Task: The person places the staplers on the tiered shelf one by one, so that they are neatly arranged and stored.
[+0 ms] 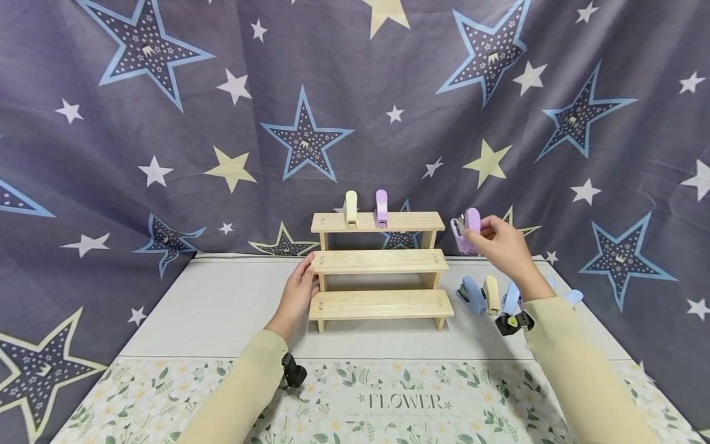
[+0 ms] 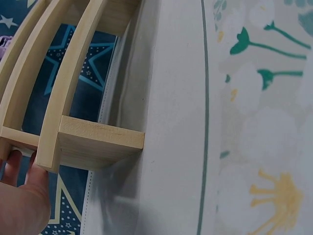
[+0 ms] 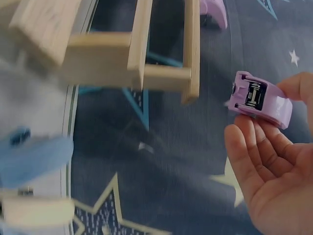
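Note:
A purple stapler (image 1: 470, 230) is pinched between the thumb and fingers of my right hand (image 1: 501, 245), raised to the right of the top shelf. In the right wrist view, the underside of that stapler (image 3: 259, 100) faces the camera. My left hand (image 1: 297, 291) grips the left end of a three-tier wooden display shelf (image 1: 379, 261) at its middle step. The left wrist view has the left hand's fingers (image 2: 36, 174) at the shelf's side. On the top step stand a cream stapler (image 1: 351, 208) and another purple stapler (image 1: 381, 208), side by side.
Right of the shelf, a dark blue stapler (image 1: 471, 295), a cream stapler (image 1: 490, 294) and a light blue stapler (image 1: 511, 298) stand on the white table (image 1: 238, 308). More are partly hidden behind the right wrist. A starry curtain (image 1: 388, 148) hangs behind; a floral mat (image 1: 355, 401) covers the front.

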The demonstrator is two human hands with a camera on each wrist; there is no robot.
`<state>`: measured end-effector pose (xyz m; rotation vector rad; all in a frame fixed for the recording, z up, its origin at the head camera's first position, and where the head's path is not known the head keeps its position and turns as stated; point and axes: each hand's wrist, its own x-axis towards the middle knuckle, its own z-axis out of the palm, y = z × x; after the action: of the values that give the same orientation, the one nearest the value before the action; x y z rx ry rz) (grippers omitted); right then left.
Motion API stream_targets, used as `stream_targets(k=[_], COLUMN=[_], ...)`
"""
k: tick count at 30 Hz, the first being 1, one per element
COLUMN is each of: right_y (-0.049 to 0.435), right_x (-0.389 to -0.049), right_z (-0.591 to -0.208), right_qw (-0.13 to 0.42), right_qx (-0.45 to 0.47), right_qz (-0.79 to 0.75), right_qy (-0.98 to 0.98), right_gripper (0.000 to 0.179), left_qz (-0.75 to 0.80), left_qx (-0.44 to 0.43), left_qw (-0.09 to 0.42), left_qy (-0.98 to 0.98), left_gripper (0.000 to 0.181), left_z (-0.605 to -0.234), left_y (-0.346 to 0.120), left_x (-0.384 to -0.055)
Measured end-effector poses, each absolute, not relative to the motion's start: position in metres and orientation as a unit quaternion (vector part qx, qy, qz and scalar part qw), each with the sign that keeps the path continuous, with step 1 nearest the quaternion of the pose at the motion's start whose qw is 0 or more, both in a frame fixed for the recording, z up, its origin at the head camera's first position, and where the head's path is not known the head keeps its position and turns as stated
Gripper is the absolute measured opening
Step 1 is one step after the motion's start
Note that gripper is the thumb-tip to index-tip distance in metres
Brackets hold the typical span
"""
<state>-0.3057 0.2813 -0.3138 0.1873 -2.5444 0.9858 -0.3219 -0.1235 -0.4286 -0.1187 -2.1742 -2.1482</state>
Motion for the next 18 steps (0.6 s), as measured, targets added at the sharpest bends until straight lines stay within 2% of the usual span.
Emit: stream_targets(k=[9, 18], right_y=[0.241, 0.216], right_x=[-0.33, -0.351], right_z=[-0.315, -0.317], right_qw=[0.213, 0.207], right_qx=[0.075, 0.077], right_qz=[0.387, 0.412], right_qy=[-0.894, -0.884], right_gripper=[0.032, 0.035], left_qz=[-0.703, -0.699], left_qx=[-0.038, -0.032], left_qw=[0.039, 0.037], left_qy=[-0.709, -0.713], left_gripper=[0.048, 0.048], left_z=[-0.43, -0.429], left_y=[-0.123, -0.123], left_x=[-0.323, -0.323])
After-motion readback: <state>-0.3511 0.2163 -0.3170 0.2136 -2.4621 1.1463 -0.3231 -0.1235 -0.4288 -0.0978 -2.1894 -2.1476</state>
